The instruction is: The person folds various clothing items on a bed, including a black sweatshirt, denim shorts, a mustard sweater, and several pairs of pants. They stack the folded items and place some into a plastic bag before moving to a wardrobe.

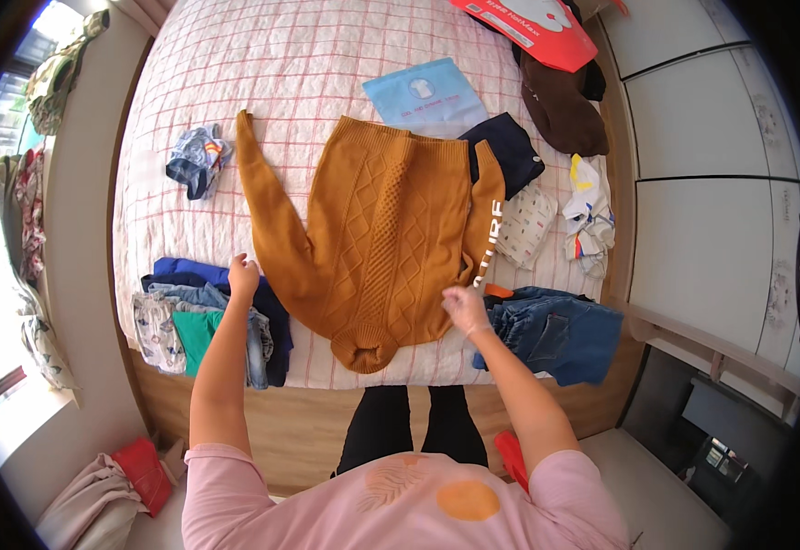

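A bed (pixel 281 50) under a white cover with a red check fills the middle of the view; a pale wardrobe (pixel 693 119) stands along its right side; the mustard-brown cable-knit sweater (pixel 391 238) lies spread near the centre of the bed, its collar toward the person and its hem away; its left-hand sleeve reaches out and up to the left, while the other sleeve, bearing white lettering, runs close along the right side of the body.

Near the bed's front edge, a pile of clothes (pixel 198 339) in blue, green, denim and pale patterned cloth lies left of the sweater; blue jeans (pixel 556 335) lie to its right; a dark brown garment (pixel 560 110) lies at the far right, below a red package (pixel 546 32); a light blue bag (pixel 413 92) lies just beyond the hem; a navy garment (pixel 514 160), a pale patterned garment (pixel 525 229) and a white garment with yellow (pixel 588 215) lie on the right; small blue shorts (pixel 200 160) lie on the left.

The left hand (pixel 244 278) is loosely curled just beside the sweater's left edge; the right hand (pixel 466 312) has bent fingers at the sweater's right edge, near the collar end; I cannot tell whether either grips cloth.
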`<state>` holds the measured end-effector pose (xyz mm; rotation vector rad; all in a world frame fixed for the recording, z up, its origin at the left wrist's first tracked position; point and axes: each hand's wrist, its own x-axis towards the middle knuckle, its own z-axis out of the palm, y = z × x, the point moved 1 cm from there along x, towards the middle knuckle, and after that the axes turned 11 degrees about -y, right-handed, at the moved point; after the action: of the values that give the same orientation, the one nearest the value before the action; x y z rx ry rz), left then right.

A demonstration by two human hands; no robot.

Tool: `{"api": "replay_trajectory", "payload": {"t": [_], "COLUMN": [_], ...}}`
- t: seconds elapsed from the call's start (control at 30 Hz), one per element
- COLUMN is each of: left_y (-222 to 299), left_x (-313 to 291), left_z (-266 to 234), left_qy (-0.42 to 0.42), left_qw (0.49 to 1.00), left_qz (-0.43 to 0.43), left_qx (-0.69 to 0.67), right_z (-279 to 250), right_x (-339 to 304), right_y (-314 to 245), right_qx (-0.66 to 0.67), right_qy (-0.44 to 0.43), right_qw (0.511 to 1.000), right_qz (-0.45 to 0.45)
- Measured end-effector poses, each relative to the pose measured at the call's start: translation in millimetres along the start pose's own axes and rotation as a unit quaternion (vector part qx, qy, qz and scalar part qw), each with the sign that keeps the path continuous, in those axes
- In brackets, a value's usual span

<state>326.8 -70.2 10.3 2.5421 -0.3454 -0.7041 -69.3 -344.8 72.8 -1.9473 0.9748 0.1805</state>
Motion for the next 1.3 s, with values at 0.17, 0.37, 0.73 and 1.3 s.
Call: {"api": "replay_trajectory", "payload": {"t": [0.17,0.37,0.73,1.3], "left_y": [107.0,149.0,153.6,71.8], "left_x": [28.3,102.4,119.5,86.8], "left_z": [35.0,91.1,61.4,-23.4], "left_qy": [-0.042,-0.086,-0.225,-0.311], "left_qw": [0.973,0.979,0.966,0.651], "left_qz": [0.223,0.158,0.058,-0.088], "left_qx": [-0.042,-0.092,-0.111,-0.687], "right_z": [-49.4,-76.4,-81.0,8.5], "right_x": [98.1,201.5,211.1,95.0], "right_y": [25.6,6.0,-49.4,-57.4], "right_qx": [0.060,0.060,0.007,0.377], "right_qy": [0.141,0.034,0.024,-0.200], "right_qw": [0.985,0.978,0.940,0.902], "right_qz": [0.075,0.198,0.340,0.060]}}
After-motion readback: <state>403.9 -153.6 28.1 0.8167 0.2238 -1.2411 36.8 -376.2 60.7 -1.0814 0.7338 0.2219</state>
